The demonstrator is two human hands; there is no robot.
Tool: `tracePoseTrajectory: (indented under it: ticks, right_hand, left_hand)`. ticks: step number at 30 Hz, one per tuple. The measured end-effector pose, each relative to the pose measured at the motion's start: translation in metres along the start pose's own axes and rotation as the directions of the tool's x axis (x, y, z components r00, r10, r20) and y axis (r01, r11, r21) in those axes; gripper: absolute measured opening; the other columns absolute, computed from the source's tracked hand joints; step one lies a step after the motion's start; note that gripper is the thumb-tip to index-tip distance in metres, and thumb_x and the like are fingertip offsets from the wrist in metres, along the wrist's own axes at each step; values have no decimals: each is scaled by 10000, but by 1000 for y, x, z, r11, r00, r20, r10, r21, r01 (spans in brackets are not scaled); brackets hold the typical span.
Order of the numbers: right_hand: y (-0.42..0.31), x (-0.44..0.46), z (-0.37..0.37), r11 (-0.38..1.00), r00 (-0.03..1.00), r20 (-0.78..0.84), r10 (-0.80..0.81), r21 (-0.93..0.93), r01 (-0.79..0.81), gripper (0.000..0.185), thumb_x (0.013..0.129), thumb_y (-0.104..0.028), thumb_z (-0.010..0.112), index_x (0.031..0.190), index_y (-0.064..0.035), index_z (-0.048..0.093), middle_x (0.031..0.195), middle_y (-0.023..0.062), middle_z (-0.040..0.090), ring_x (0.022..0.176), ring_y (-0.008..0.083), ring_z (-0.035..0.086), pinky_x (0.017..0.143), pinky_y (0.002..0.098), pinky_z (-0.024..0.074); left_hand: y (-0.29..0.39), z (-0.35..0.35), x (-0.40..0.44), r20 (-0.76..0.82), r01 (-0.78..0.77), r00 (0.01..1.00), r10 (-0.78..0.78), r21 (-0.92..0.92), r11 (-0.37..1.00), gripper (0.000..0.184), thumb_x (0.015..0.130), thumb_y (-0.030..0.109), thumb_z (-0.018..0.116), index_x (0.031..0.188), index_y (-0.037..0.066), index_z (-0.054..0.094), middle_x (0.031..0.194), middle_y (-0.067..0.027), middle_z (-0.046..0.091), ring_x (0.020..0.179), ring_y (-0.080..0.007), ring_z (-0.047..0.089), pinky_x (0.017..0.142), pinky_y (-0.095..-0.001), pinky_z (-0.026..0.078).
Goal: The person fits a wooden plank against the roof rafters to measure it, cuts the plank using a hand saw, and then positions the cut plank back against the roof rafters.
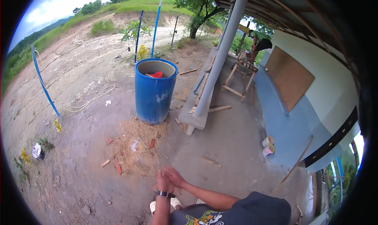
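My left hand (163,181) and my right hand (175,176) are clasped against each other in front of my body, low in the head view. Both look closed, and no object shows in or between them; the palms are hidden. A dark wristband (165,194) circles my left wrist. Below the hands, pale perforated shoes (175,202) show on the ground. Past my hands, sawdust (134,142) is strewn over the soil, with a red brick piece (152,143) and several other scraps in it.
A blue barrel (155,95) holding a red item (156,74) stands ahead. Right of it are a low ledge with a grey post (220,55), a wooden sawhorse (241,77) and a bending person (260,42). Two buckets (268,145) and a leaning stick (293,166) lie rightward.
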State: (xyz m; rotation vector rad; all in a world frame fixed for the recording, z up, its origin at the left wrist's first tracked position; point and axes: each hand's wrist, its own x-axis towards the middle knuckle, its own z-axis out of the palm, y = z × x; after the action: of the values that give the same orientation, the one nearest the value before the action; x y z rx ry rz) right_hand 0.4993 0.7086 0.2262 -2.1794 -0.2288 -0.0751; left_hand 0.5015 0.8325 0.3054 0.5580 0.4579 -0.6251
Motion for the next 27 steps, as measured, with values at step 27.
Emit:
tracePoseTrajectory:
  ticks: [27]
  right_hand:
    - [-122,-10,-60,979,824,-550,138,-49,-197,405,1060,-287,463,1391,-73,555,1438,156,528,1378,292,455,1147,362,338]
  left_hand:
    - [89,81,-78,486,171,794,-366,399,901,779,1009,621,354,1581,105,237,1593,-139,345,1447,-304,347,1186,-445,247]
